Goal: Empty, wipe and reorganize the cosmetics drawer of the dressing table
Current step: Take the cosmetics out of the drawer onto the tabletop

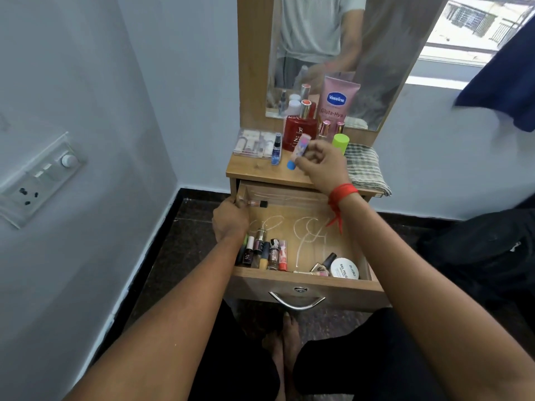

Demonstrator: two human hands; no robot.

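The wooden drawer (307, 282) of the dressing table stands pulled out. Inside it, my left hand (230, 219) grips a small clear bottle with a black cap (257, 203) at the back left corner. My right hand (321, 166) hovers over the tabletop (254, 172) and pinches a pastel tube with a blue cap (298, 151), tilted. A row of nail polish bottles and lip sticks (266, 253) lies at the drawer's front left. A white round nail polish remover tub (344, 268) and a black-capped bottle (322, 264) lie at the front right.
On the tabletop stand a red perfume bottle (298, 131), a pink Vaseline tube (337, 99), a clear makeup case (254, 143), a small blue spray bottle (276, 151), a lime-capped item (341, 141) and a folded checked cloth (364, 166). A mirror (376, 53) rises behind. A wall is close on the left.
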